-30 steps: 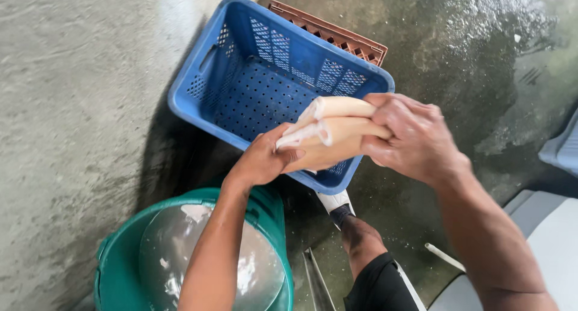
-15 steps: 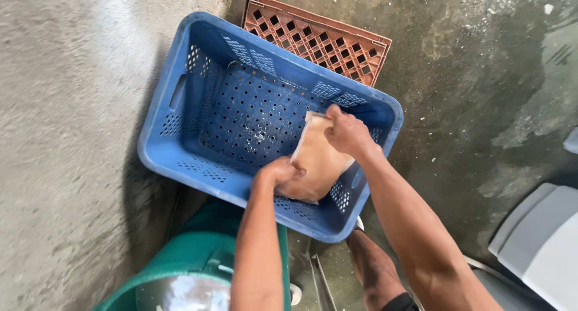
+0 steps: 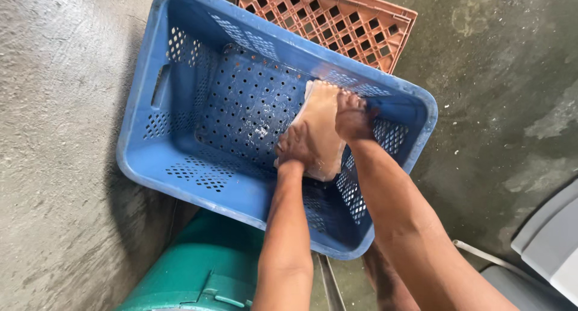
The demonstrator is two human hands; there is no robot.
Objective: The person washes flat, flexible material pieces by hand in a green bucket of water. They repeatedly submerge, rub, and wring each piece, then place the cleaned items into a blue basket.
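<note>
Resting flat against the perforated floor and right inner wall of the crate, a pale pinkish-tan slab of soft, wet-looking material (it could be a skinned fillet or a sheet of hide; the view does not settle which) lies just right of the frame's centre. Both hands are on it. The left hand presses down on the slab's lower left edge with fingers curled over it, and the right hand grips its right edge close to the crate wall, so the two hands sit close together, each closed on the same piece rather than spread apart. Whether the fingers wrap underneath is hidden.

Around them is the blue rectangular plastic crate, its floor and walls punched with rows of holes, filling most of the upper and middle frame and tipped at a slant. Apart from the slab the crate holds nothing large; a few small wet flecks cling to its floor. Judging by this, the piece is already down inside the crate, but the hands have not let go of it.

Behind the crate, at the top of the frame, a reddish-brown plastic lattice crate peeks out. Below the crate, at the lower left, sits a green round plastic tub. Wet grey concrete floor surrounds everything, and a pale grey object cuts into the lower right corner.
</note>
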